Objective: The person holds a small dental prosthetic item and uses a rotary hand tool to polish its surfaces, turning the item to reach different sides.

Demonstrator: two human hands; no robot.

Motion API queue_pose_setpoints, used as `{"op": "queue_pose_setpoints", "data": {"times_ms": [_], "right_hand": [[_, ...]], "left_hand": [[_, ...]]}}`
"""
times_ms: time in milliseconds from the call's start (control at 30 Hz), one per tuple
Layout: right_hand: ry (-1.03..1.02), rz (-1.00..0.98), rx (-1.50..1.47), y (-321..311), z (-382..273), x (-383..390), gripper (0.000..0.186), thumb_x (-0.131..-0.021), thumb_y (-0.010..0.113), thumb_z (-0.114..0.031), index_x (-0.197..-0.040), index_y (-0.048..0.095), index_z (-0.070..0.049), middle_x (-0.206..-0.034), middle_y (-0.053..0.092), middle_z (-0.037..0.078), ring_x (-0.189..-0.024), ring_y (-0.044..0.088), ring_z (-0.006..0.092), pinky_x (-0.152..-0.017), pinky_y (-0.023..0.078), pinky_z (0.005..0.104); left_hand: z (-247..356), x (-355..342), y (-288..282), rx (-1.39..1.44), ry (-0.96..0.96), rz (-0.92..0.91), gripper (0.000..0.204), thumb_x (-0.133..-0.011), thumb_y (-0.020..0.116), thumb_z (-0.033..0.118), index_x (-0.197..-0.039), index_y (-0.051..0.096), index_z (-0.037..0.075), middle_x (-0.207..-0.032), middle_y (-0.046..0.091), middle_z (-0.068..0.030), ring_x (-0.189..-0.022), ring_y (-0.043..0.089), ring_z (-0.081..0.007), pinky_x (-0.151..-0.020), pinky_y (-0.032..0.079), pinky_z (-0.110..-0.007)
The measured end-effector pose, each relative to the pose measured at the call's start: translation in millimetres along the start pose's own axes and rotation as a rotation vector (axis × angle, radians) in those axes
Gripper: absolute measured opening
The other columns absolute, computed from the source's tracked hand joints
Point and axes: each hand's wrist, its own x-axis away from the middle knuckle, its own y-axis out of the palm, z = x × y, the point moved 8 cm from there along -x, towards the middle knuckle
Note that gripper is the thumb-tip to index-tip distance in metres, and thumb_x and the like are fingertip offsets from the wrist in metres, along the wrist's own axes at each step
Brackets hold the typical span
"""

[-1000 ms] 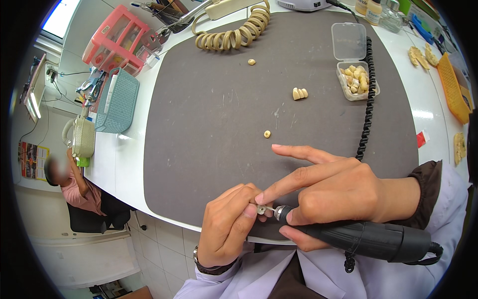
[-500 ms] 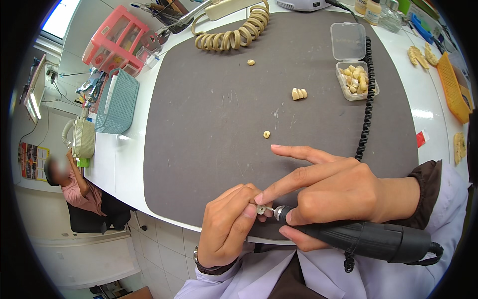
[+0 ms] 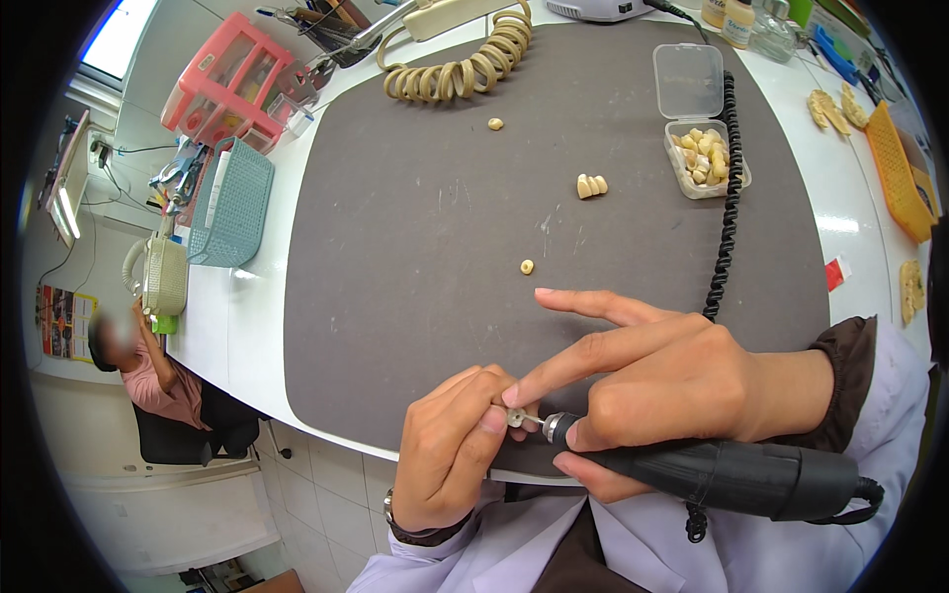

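Note:
My left hand (image 3: 447,445) pinches a small whitish dental crown (image 3: 515,418) between thumb and fingers near the mat's front edge. A black rotary handpiece (image 3: 732,478) lies in my right hand (image 3: 672,381), which is closed around its front end. The thin bur (image 3: 535,419) at its metal nose reaches the crown. One finger of my right hand rests against the left fingertips; another stretches out over the mat. Beyond the hands lie a single tooth crown (image 3: 527,267), a joined group of crowns (image 3: 591,186) and another single crown (image 3: 495,125).
A clear lidded box (image 3: 712,188) of tooth crowns stands at the right, with the handpiece's black coiled cord (image 3: 730,208) running past it. A beige coiled hose (image 3: 445,83) lies at the back. Left are a blue basket (image 3: 237,208) and a seated person (image 3: 163,381).
Both hands keep their place and grip. The crown in my left hand seems slightly turned against the bur; the whole view has shifted a little.

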Motion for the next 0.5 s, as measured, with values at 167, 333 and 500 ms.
{"op": "queue_pose_setpoints", "data": {"times_ms": [167, 333, 500], "right_hand": [[0.016, 0.032, 0.014, -0.4, 1.5, 0.8, 0.014, -0.077, 0.079, -0.003, -0.072, 0.065, -0.004, -0.081, 0.071, 0.011, -0.099, 0.072, 0.0258, -0.104, 0.041, 0.0640], [-0.012, 0.014, 0.036, -1.9, -2.9, -1.4, 0.015, -0.077, 0.079, -0.004, -0.072, 0.064, -0.006, -0.066, 0.064, 0.003, -0.098, 0.073, 0.0256, -0.105, 0.039, 0.0667], [0.016, 0.048, 0.065, -3.2, 1.2, 0.9, 0.018, -0.077, 0.078, -0.005, -0.071, 0.061, -0.008, -0.055, 0.055, -0.001, -0.096, 0.074, 0.0268, -0.107, 0.035, 0.0689]], "left_hand": [[-1.6, -0.6, 1.0, 0.024, -0.017, 0.005, 0.022, -0.097, 0.044, 0.010, -0.087, 0.058, -0.004, -0.077, 0.061, -0.0114, -0.067, 0.057, -0.0221, -0.062, 0.045, -0.032], [-0.7, 1.5, -0.6, 0.024, -0.016, 0.007, 0.023, -0.098, 0.044, 0.011, -0.088, 0.058, -0.004, -0.077, 0.061, -0.0114, -0.067, 0.057, -0.0221, -0.062, 0.045, -0.032], [-4.4, 1.5, 1.6, 0.058, -0.017, -0.022, 0.032, -0.105, 0.043, 0.019, -0.087, 0.057, -0.003, -0.078, 0.059, -0.0103, -0.066, 0.055, -0.0200, -0.061, 0.043, -0.030]]}}
